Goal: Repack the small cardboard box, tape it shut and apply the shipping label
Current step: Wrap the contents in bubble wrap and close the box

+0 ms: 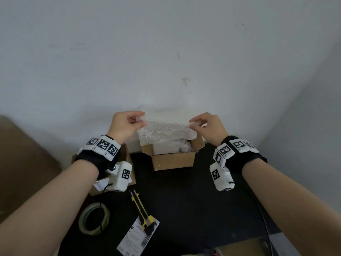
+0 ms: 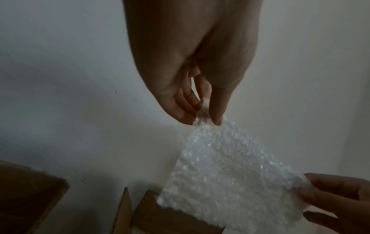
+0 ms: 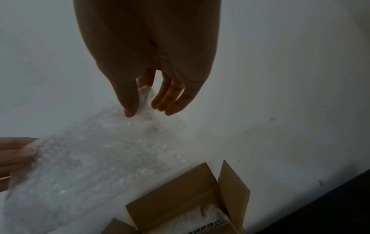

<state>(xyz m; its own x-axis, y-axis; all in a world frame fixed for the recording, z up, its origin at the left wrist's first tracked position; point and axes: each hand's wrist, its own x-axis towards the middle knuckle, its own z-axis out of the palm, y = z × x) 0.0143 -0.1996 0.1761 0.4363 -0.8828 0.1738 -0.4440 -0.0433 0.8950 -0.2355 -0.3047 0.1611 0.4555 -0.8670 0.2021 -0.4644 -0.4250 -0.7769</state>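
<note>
Both hands hold a sheet of bubble wrap point(image 1: 162, 129) stretched out above the open box point(image 1: 173, 157). The left hand point(image 1: 123, 126) pinches the sheet's left top corner between thumb and fingertips; the right hand point(image 1: 208, 126) pinches the right top corner the same way. In the left wrist view the thumb and fingers point(image 2: 180, 110) close on a bunched bit of wrap; the right wrist view shows the like grip, with the sheet running off toward the other hand. The sheet hangs down so that its lower edge reaches into the box mouth, at the back. The box stands on the black counter point(image 1: 184, 200) near the wall, flaps up, with more white wrap inside. Nearer the person lie a tape roll point(image 1: 95, 218), a yellow knife point(image 1: 142, 211) and the label point(image 1: 137, 239), the knife's end resting on the label. A second box point(image 1: 127, 163) sits to the left, partly hidden by the left wrist
</note>
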